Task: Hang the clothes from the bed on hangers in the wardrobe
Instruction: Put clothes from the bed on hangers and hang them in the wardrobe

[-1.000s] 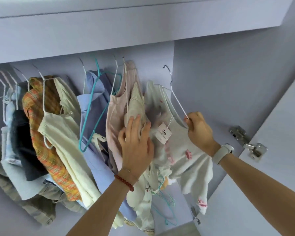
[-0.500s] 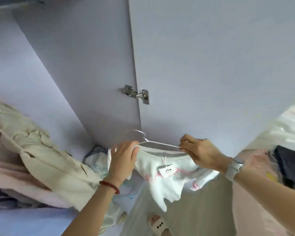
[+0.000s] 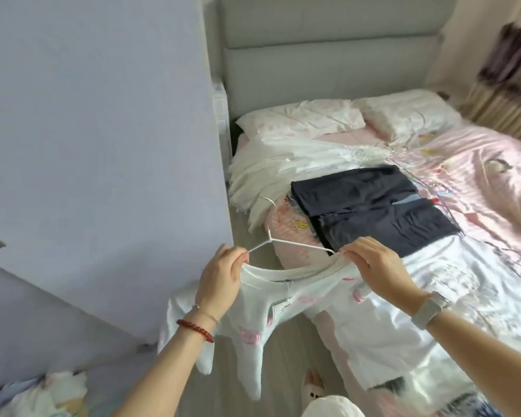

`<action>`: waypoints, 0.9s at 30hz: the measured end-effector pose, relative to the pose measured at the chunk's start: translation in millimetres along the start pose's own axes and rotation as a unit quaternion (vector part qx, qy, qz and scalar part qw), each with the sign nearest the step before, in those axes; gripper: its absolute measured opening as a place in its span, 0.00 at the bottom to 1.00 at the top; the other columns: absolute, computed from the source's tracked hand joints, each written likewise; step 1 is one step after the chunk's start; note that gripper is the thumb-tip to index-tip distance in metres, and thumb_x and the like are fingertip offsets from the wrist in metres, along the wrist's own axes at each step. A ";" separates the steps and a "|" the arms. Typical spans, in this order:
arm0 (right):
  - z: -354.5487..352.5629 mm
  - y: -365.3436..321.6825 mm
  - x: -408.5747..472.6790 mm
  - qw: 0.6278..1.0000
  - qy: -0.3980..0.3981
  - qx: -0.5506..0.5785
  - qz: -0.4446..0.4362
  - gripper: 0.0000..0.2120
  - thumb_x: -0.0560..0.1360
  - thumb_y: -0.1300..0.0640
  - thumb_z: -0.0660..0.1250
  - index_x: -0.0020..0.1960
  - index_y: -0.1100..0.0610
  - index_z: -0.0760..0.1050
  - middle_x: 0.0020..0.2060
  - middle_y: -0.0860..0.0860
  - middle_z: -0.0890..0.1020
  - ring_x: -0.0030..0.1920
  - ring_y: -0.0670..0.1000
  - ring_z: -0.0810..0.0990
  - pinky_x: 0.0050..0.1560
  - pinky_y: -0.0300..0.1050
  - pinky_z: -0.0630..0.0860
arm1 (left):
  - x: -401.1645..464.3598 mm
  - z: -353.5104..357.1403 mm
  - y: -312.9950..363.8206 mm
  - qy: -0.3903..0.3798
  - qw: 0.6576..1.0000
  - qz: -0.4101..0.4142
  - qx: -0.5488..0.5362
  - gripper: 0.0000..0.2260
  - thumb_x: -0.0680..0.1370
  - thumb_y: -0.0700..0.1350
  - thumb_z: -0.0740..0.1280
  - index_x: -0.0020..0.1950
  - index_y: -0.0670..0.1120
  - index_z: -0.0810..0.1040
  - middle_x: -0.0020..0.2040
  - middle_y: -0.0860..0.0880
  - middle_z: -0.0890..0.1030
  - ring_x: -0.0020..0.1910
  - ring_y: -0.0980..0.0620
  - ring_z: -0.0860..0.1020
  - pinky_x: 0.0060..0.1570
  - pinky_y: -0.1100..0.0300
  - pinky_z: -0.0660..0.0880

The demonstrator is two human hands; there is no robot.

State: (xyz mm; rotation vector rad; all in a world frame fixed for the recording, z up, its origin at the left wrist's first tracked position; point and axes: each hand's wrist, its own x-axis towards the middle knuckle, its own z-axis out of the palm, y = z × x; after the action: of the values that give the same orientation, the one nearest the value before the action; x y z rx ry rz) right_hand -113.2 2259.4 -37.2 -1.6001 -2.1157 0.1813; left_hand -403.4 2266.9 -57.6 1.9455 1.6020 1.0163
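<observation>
Left hand (image 3: pixel 220 278) and right hand (image 3: pixel 376 266) each pinching hanger (image 3: pixel 295 242) and shirt (image 3: pixel 271 305) collar, probably to seat the shoulders. Held beside the bed (image 3: pixel 478 182) edge; dark trousers (image 3: pixel 373 212) waiting there.

You have a white top (image 3: pixel 283 308) with pink printed marks on a white wire hanger (image 3: pixel 298 244), and a dark red bead bracelet (image 3: pixel 194 328) on your left wrist with a pale grey watch band (image 3: pixel 429 308) on your right. On the bed, the sheet (image 3: pixel 475 164) is pale pink with small cartoon prints, and on it lie dark navy folded trousers (image 3: pixel 373 212) and a white ruffled garment (image 3: pixel 283 167). The headboard (image 3: pixel 328 55) is light grey and the wardrobe door (image 3: pixel 102 130) pale lavender.
</observation>
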 end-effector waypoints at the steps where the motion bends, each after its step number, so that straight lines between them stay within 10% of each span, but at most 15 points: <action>1: -8.7 7.6 -7.6 1.000 0.023 0.004 0.000 0.14 0.76 0.53 0.58 0.44 0.60 0.80 0.37 0.50 0.80 0.39 0.53 0.79 0.36 0.46 0.77 | 10.2 10.4 9.0 -0.025 1.000 0.013 0.000 0.11 0.78 0.42 0.59 0.42 0.40 0.78 0.40 0.50 0.73 0.37 0.52 0.73 0.39 0.62 0.68; 10: -50.0 68.4 -82.5 0.984 0.048 -0.060 0.164 0.12 0.77 0.53 0.61 0.58 0.56 0.75 0.43 0.51 0.83 0.42 0.53 0.81 0.39 0.39 0.71 | 66.3 119.8 105.8 -0.127 0.974 0.172 -0.069 0.12 0.76 0.45 0.61 0.42 0.40 0.80 0.38 0.57 0.71 0.37 0.59 0.70 0.38 0.74 0.66; 14: -42.1 77.1 -127.8 0.976 -0.012 -0.028 0.214 0.22 0.77 0.41 0.50 0.44 0.58 0.72 0.30 0.52 0.79 0.30 0.54 0.77 0.28 0.43 0.67 | 78.1 148.7 125.0 -0.123 0.972 0.195 -0.036 0.09 0.74 0.46 0.63 0.42 0.43 0.81 0.40 0.52 0.77 0.38 0.57 0.73 0.37 0.66 0.67; 19: -57.3 87.1 -152.3 0.946 0.102 -0.017 0.307 0.25 0.76 0.39 0.46 0.36 0.56 0.70 0.20 0.45 0.68 0.18 0.43 0.66 0.20 0.34 0.60 | 90.9 210.1 174.5 -0.125 0.969 0.211 -0.011 0.11 0.74 0.49 0.63 0.43 0.43 0.80 0.40 0.46 0.80 0.41 0.44 0.76 0.44 0.55 0.66; 27: -154.8 212.3 -179.3 0.839 0.212 -0.206 0.456 0.18 0.77 0.50 0.60 0.33 0.59 0.71 0.22 0.52 0.73 0.23 0.52 0.70 0.27 0.39 0.57 | 106.0 350.3 307.7 -0.152 0.950 0.271 -0.024 0.16 0.74 0.47 0.60 0.58 0.43 0.78 0.57 0.42 0.78 0.57 0.40 0.74 0.56 0.48 0.67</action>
State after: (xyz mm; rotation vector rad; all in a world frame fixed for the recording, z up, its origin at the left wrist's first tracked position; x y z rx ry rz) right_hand 177.3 2129.9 -34.8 -2.5136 -0.9573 -0.3289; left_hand 69.0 2337.1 -34.3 2.4291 0.8844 0.8685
